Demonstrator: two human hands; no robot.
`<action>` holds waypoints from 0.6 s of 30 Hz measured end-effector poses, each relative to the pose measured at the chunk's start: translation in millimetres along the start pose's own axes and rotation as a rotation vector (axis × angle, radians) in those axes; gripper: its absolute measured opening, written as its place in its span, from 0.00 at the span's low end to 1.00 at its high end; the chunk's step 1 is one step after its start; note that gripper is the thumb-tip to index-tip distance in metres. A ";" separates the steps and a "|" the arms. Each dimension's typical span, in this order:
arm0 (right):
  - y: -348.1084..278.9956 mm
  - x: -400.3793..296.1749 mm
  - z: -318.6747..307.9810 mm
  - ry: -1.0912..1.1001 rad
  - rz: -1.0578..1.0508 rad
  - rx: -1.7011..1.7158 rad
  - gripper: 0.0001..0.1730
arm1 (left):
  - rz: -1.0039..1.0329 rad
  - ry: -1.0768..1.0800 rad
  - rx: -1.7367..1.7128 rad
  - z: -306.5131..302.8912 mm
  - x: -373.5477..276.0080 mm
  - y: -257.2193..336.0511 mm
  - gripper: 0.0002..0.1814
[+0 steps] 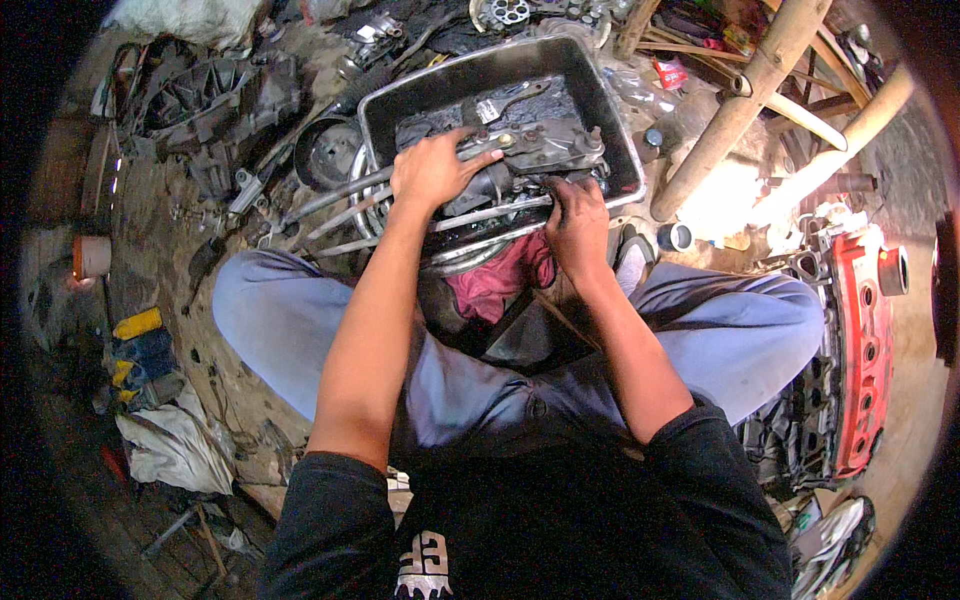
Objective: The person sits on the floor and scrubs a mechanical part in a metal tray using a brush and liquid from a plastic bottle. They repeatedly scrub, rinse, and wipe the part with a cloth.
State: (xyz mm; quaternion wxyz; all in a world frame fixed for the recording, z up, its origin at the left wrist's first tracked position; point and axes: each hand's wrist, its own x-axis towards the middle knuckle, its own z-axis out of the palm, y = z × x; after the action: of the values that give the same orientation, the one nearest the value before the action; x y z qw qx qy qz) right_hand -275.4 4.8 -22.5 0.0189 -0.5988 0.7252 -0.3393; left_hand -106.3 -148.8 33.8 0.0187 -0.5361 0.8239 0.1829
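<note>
A deep black tub with a worn pale rim stands before me, tilted, with dark liquid and metal parts inside. My left hand lies over a long metal linkage part, thumb and forefinger spread along it; whether it grips is hard to tell. Several metal rods run from the parts out over the tub's left side. My right hand, its fingers blackened, is at the near right of the tub, fingers bent by the end of a rod; its hold is partly hidden. A paintbrush rests at the back of the tub.
A pink-red cloth hangs below the tub. At the right are bamboo poles, a plastic bottle and an engine cylinder head with a red cover. A large metal housing and a round pan lie at the left.
</note>
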 end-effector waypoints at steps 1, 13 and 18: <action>1.6 -1.3 3.0 0.050 -0.001 -0.004 0.18 | 0.000 0.001 -0.003 -1.0 0.3 2.0 0.42; -3.5 -10.9 12.7 0.028 -0.015 -0.061 0.21 | 0.003 0.001 -0.003 -3.3 -2.3 5.2 0.42; -4.0 -4.9 12.6 0.114 -0.004 -0.003 0.18 | 0.001 0.007 -0.021 -2.3 -5.0 1.5 0.42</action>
State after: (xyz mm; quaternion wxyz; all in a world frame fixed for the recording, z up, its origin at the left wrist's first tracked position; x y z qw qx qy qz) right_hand -265.1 3.0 -32.0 -0.0242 -0.5801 0.7244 -0.3717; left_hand -105.2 -144.6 37.5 0.0099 -0.5364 0.8223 0.1895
